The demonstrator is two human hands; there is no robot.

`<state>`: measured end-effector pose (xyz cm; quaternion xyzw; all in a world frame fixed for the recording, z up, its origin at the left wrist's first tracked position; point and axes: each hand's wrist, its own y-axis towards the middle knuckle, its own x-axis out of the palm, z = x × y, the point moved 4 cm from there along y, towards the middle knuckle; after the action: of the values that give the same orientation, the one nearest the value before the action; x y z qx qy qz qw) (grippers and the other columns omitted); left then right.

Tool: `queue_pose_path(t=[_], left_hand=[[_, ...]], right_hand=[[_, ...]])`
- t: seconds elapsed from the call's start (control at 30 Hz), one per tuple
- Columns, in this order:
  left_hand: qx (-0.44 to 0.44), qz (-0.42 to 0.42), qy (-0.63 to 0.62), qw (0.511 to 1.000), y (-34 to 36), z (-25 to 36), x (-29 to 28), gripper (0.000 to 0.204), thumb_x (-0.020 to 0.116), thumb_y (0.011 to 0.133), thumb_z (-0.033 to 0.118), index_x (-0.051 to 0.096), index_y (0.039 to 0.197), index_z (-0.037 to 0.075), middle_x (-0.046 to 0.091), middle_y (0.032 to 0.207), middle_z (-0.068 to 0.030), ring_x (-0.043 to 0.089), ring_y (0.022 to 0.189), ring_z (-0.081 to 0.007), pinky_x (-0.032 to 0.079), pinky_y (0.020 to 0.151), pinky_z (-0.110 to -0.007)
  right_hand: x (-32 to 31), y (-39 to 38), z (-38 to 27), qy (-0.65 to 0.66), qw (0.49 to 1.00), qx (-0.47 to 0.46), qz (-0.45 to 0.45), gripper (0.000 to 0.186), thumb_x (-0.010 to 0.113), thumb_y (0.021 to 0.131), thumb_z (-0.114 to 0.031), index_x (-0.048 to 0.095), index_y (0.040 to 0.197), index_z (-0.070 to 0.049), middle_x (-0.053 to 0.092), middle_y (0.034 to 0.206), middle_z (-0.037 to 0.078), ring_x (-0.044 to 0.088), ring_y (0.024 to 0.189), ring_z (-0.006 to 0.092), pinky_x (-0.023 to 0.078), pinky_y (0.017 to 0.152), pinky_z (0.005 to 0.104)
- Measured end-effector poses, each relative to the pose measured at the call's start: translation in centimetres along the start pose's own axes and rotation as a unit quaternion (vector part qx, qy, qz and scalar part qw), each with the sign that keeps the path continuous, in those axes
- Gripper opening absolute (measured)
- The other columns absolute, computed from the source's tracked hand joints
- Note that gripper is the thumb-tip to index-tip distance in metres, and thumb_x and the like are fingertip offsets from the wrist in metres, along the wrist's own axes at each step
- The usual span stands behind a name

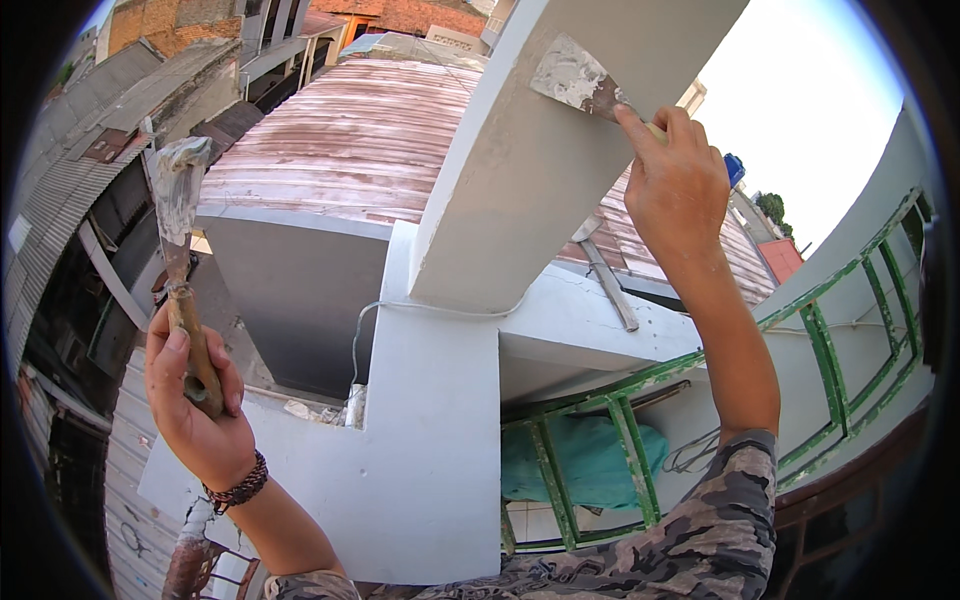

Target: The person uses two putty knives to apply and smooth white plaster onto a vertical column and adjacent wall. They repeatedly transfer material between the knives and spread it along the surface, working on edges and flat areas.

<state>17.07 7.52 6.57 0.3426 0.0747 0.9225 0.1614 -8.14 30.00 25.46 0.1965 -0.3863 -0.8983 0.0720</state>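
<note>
My left hand (pixel 205 425) is closed around the wooden handle of a putty knife (pixel 180 205), held upright at the left. Its blade is thickly smeared with white putty. At the upper right, my right hand (pixel 682 190) grips a second putty knife (pixel 580 78), whose wide, putty-covered blade lies against the face of a grey column (pixel 520 200). Part of that knife's handle is hidden by my fingers; a blue end pokes out behind the hand. The column rises from a white-painted ledge (pixel 440 450), leaning to the right in the picture.
A tool with a long handle (pixel 610 285) rests on the ledge right of the column. Thin wire (pixel 358 340) loops around the column's base. A green metal ladder (pixel 630 450) slants across the right, with teal cloth (pixel 575 460) behind it. Corrugated roofing (pixel 340 140) lies beyond.
</note>
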Motion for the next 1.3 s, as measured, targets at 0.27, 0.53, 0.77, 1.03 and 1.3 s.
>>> queue_pose_path(t=[0.27,0.53,0.77,1.03,1.3], left_hand=[[-0.002,-0.011,-0.013,1.0,0.0,0.1,-0.1,0.043,0.05,0.091,0.028,0.052,0.117,-0.006,0.051,0.067,-0.0069,0.036,0.041,-0.005,0.025,0.035,-0.017],[-0.001,-0.006,-0.031,0.999,0.2,0.3,-0.7,0.042,0.05,0.091,0.026,0.052,0.118,-0.006,0.051,0.067,-0.0071,0.036,0.041,-0.0052,0.025,0.036,-0.017],[-0.003,-0.004,-0.028,1.0,0.1,0.4,-0.5,0.042,0.05,0.092,0.027,0.052,0.118,-0.006,0.051,0.067,-0.0069,0.036,0.041,-0.0051,0.025,0.036,-0.017],[0.002,-0.004,-0.033,0.999,0.2,0.6,-0.7,0.041,0.049,0.092,0.027,0.053,0.117,-0.006,0.051,0.067,-0.0065,0.036,0.042,-0.0049,0.025,0.036,-0.017],[-0.011,-0.025,-0.04,0.999,0.1,0.2,-0.2,0.041,0.049,0.092,0.026,0.053,0.117,-0.006,0.051,0.067,-0.0066,0.035,0.041,-0.0053,0.025,0.035,-0.018]], right_hand=[[0.4,0.1,-1.4,0.004,1.0,-0.006,-0.005,0.04,0.065,0.074,0.0,0.07,0.112,-0.015,0.057,0.094,0.006,0.058,0.088,0.0215,0.048,0.071,0.0356],[-0.5,0.2,-1.1,-0.002,1.0,0.012,-0.003,0.039,0.064,0.075,-0.001,0.07,0.111,-0.015,0.057,0.092,0.006,0.058,0.085,0.0214,0.046,0.068,0.0346],[-0.9,1.4,-0.7,0.003,1.0,0.027,-0.014,0.035,0.064,0.077,-0.003,0.072,0.108,-0.017,0.055,0.085,0.005,0.057,0.079,0.0194,0.046,0.065,0.0334],[-2.1,-0.5,0.0,0.011,0.998,0.059,-0.033,0.033,0.065,0.078,-0.003,0.072,0.108,-0.017,0.054,0.083,0.005,0.057,0.078,0.0197,0.047,0.061,0.0333],[0.0,-0.9,-1.5,0.013,0.999,0.032,-0.018,0.039,0.065,0.074,-0.001,0.07,0.11,-0.015,0.055,0.091,0.005,0.057,0.086,0.0216,0.046,0.067,0.0355]])
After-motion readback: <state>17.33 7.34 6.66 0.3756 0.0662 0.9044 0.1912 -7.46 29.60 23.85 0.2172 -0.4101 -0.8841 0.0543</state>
